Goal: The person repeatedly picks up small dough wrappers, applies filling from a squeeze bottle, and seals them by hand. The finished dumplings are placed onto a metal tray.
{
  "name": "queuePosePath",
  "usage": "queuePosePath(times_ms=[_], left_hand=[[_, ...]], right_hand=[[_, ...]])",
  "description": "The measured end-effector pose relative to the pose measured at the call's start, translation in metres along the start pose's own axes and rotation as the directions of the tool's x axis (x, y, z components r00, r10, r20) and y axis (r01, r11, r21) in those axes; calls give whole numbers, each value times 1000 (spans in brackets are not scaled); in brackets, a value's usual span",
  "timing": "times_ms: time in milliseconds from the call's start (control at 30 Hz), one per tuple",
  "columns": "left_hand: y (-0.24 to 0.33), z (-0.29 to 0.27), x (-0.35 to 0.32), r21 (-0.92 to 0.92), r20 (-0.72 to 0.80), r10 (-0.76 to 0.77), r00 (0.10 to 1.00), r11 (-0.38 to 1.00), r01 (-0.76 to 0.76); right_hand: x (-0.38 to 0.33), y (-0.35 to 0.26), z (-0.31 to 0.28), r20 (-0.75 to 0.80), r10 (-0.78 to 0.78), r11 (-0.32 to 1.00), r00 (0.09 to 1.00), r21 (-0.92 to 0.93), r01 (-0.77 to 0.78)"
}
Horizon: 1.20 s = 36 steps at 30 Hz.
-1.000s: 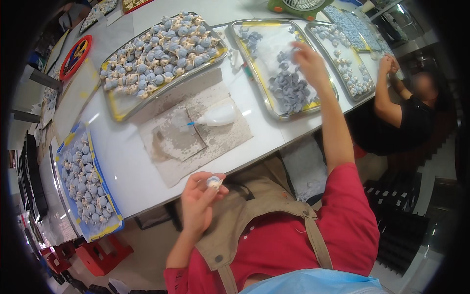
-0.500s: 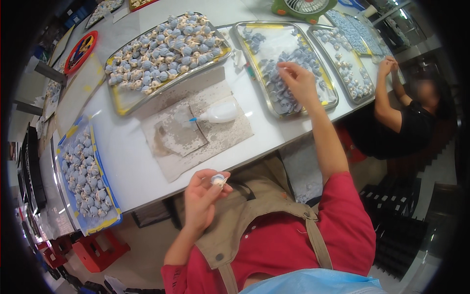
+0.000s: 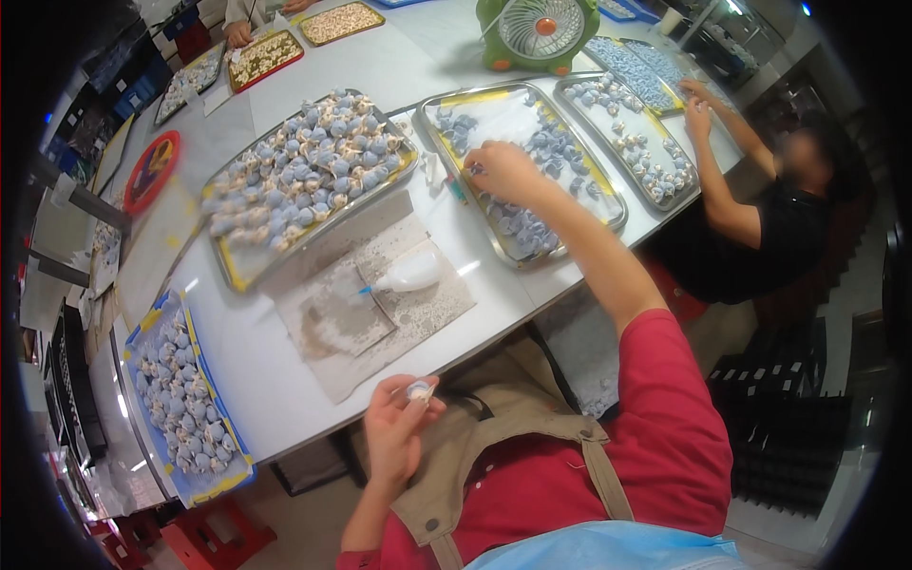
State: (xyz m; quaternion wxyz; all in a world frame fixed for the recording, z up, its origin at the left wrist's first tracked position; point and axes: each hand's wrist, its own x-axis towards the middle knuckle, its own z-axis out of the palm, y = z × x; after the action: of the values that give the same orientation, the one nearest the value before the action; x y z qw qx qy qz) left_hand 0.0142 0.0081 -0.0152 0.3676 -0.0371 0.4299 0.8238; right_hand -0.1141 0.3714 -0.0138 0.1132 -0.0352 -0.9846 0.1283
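My left hand (image 3: 392, 432) is closed near the table's front edge, holding a small cream-and-blue-grey figurine (image 3: 419, 390) between thumb and fingers. Its fine details are too small to make out. Over the left side of a metal tray (image 3: 494, 118), my right hand (image 3: 505, 173) has its fingers pinched together. Whatever lies between those fingertips is hidden. Loose blue-grey curled pieces (image 3: 559, 144) lie scattered and heaped in that tray around the hand. On a stained cardboard sheet (image 3: 328, 302) between my hands rests a white squeeze bottle (image 3: 414, 272) with a blue tip.
A tray heaped with blue-and-cream figurines (image 3: 323, 157) stands at left, and a blue-edged tray of similar figurines (image 3: 185, 399) farther left. A green fan (image 3: 537, 36) stands behind. At right, a person in black (image 3: 750, 195) works beside another tray (image 3: 622, 119).
My right hand has moved left across the tray, its fingers now pinched. The head view has shifted, showing more of the far table. My left hand keeps hold of the figurine.
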Motion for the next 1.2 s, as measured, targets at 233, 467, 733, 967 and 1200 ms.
queuePosePath(times_ms=[233, 467, 733, 967, 1200], left_hand=[[-2, 0, -1, -7, 6, -7, 1000, 1000, 7], [-4, 6, 2, -7, -22, -32, 999, 999, 31], [-1, 0, 3, -23, 3, -6, 1000, 1000, 6], [4, -6, -2, -41, 21, -20, 1000, 999, 21], [-2, -3, 10, -57, -11, -23, 1000, 998, 22]], right_hand=[[-10, 9, 2, -111, 97, 955, 989, 290, -61], [2, -1, -6, 115, 161, 975, 980, 134, -176], [-3, 21, 9, -118, 72, 993, 990, 98, -61], [-20, -11, -26, -226, 130, 958, 966, 281, -63], [-74, -98, -5, -5, 128, 729, 992, 678, -91]])
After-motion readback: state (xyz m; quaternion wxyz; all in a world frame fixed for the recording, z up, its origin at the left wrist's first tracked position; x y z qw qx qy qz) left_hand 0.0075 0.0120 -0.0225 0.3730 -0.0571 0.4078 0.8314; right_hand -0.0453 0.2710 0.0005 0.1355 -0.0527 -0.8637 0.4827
